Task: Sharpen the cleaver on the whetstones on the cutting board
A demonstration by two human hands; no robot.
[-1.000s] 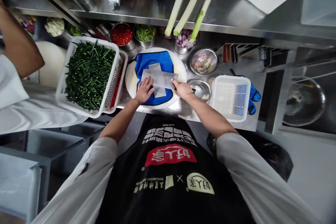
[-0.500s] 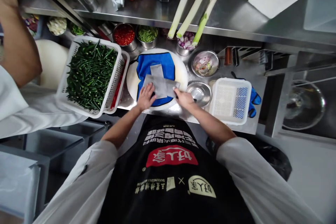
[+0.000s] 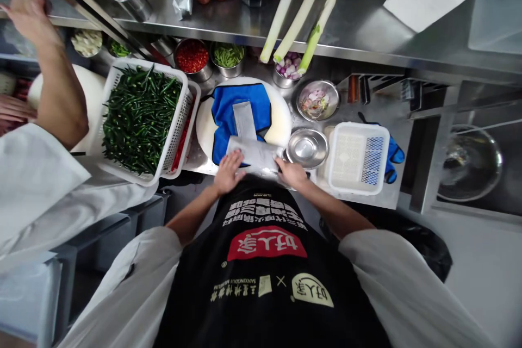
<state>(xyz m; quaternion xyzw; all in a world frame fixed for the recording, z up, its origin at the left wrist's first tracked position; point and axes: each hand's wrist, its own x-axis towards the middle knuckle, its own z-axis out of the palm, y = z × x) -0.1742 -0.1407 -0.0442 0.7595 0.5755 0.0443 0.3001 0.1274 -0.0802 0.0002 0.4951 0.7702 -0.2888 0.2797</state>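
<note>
A broad grey cleaver blade (image 3: 259, 153) lies crosswise over the near end of a narrow grey stone (image 3: 244, 118). Under the stone is a blue cloth (image 3: 260, 99) with dark edging, spread on a round white board (image 3: 280, 114). My right hand (image 3: 292, 173) is closed round the cleaver's handle, whose dark end shows beside the palm. The fingers of my left hand (image 3: 229, 172) are stretched out and rest on the blade's near left part. A steel bowl (image 3: 307, 148) is just right of the blade.
Left stands a white basket (image 3: 184, 99) of green chilies; right, a white basket (image 3: 340, 185). Metal containers of red chilies (image 3: 191, 56) and shallots (image 3: 289, 67) line the back. Leeks (image 3: 285, 5) overhang the shelf edge. Another person's arm (image 3: 61, 81) reaches in at left.
Both hands and the cleaver have moved toward my body, from the stone's middle to its near end, uncovering more stone. The other person's arm has shifted right and the hand now shows.
</note>
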